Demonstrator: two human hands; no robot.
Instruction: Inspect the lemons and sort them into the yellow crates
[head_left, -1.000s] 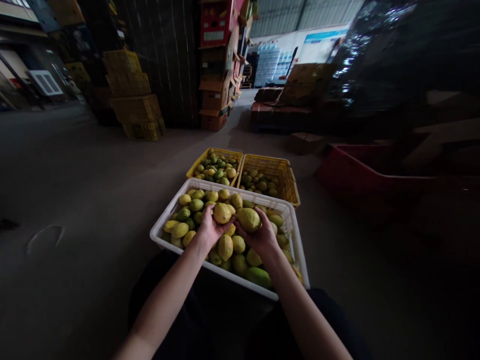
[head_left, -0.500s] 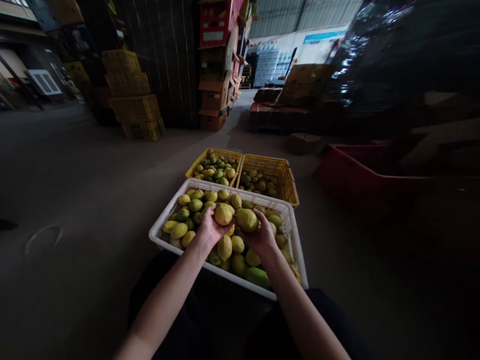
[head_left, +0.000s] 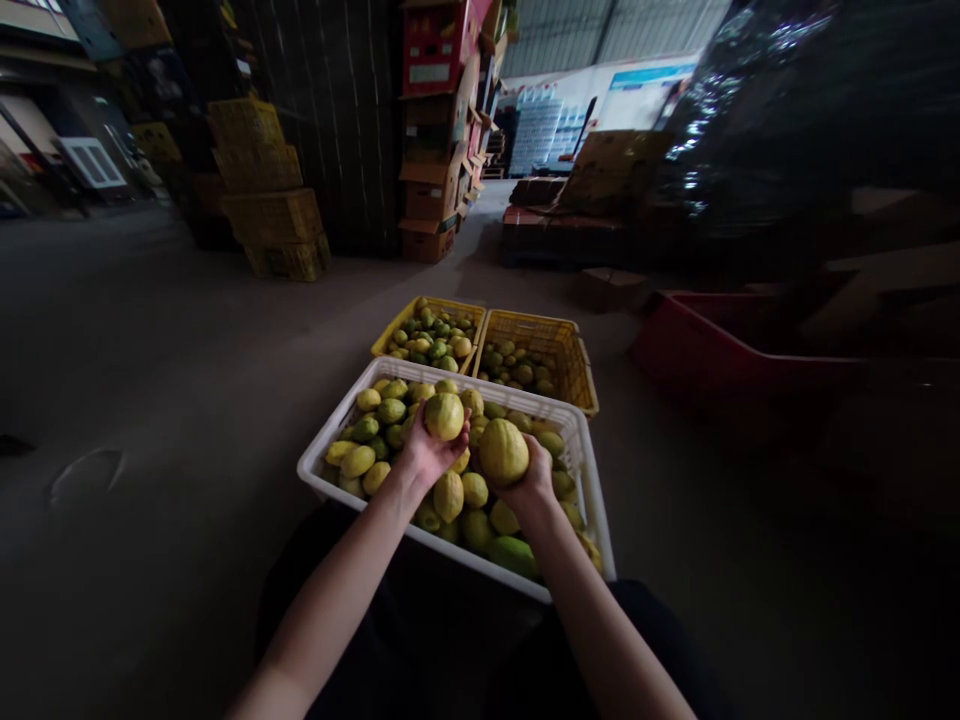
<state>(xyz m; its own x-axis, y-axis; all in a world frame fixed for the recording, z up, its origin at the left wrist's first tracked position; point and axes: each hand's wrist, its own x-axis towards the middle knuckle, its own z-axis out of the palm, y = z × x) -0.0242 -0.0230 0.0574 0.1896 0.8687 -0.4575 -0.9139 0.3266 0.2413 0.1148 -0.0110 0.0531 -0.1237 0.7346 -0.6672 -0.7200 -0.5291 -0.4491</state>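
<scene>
My left hand (head_left: 429,452) cups a round yellow-green fruit (head_left: 444,416), with the fingers curled around its underside. A larger, faintly ribbed yellow-green fruit (head_left: 503,452) rests in my right hand (head_left: 534,478), gripped from below and from the right. The two fruits are held apart, above a white plastic crate (head_left: 330,425). Many yellow and green fruits fill this crate, round to oval; a longer green fruit (head_left: 514,555) lies at its near edge. My hands and wrists hide part of the pile.
Behind the white crate stand a yellow crate of similar fruit (head_left: 384,338) and a second yellow crate (head_left: 574,365), partly filled. A red bin (head_left: 720,345) is at right. Cardboard boxes (head_left: 427,190) and yellow crates (head_left: 274,215) are stacked farther back on the concrete floor.
Both fruits have been turned in my hands. The right one has come up slightly and now shows its ribbed side. The crates have stayed where they were.
</scene>
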